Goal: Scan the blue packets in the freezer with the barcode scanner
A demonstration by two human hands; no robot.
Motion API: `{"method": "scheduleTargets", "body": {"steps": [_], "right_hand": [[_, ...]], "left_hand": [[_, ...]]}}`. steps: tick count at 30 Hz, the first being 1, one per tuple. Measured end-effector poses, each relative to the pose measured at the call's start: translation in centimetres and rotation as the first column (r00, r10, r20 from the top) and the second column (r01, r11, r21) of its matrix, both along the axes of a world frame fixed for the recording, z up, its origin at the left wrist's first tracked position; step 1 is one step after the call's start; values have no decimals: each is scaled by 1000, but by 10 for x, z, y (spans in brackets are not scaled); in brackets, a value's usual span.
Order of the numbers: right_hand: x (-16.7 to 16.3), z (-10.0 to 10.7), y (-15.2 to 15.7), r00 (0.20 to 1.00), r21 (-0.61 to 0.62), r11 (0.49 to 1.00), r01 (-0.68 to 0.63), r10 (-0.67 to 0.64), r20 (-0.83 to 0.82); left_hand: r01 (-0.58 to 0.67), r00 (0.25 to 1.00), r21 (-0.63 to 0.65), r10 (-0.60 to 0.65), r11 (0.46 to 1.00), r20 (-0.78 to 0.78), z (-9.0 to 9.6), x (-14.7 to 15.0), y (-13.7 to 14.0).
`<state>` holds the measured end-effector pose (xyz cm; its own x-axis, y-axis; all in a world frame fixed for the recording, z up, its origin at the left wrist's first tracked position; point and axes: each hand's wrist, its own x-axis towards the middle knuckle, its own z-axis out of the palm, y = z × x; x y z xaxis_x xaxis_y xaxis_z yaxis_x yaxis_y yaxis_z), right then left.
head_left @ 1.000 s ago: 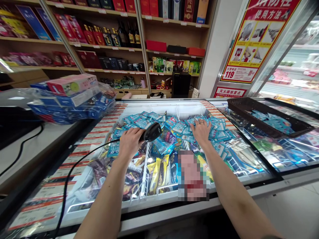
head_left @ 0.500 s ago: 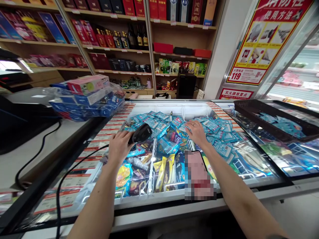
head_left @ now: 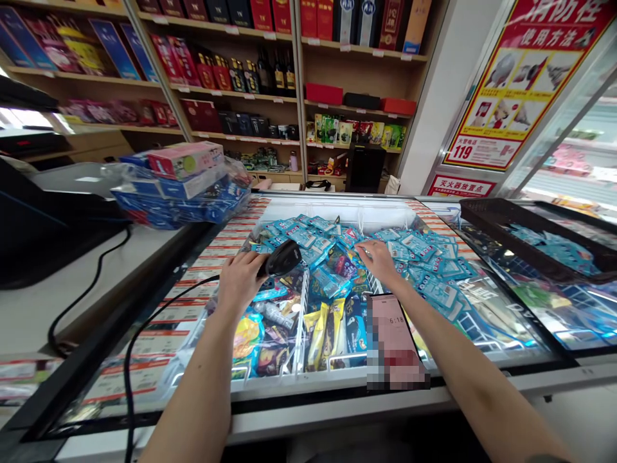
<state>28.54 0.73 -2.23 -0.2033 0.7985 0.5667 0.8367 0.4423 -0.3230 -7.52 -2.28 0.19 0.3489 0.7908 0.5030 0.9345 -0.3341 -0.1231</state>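
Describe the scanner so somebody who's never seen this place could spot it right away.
Start at the big freezer with the white rim, filling the foreground. Over its left part, the left hand grips the scanner, with a cable trailing to the lower left. Unlike the flat blue packets lying nearby, it is solid black with a bulky, rounded head.

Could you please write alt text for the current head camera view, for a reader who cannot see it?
A person's left hand holds a black corded barcode scanner over a glass-topped chest freezer, while the right hand is close to blue packets spread across it. A phone lies at the near edge; stocked shelves stand behind.
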Motion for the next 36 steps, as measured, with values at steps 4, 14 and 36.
{"method": "scheduleTargets", "body": {"steps": [4,14,36], "right_hand": [[-16,12,10,988,-90,991,-99,109,110],[-69,9,29,871,-217,929,-300,359,334],[-81,-2,39,991,-451,891,-48,-15,-134]], "left_hand": [[17,1000,-6,-17,1000,-2,0,0,0],[15,1000,-31,-15,999,-5,0,4,2],[51,999,-27,-51,998,-16,-3,11,4]]}}
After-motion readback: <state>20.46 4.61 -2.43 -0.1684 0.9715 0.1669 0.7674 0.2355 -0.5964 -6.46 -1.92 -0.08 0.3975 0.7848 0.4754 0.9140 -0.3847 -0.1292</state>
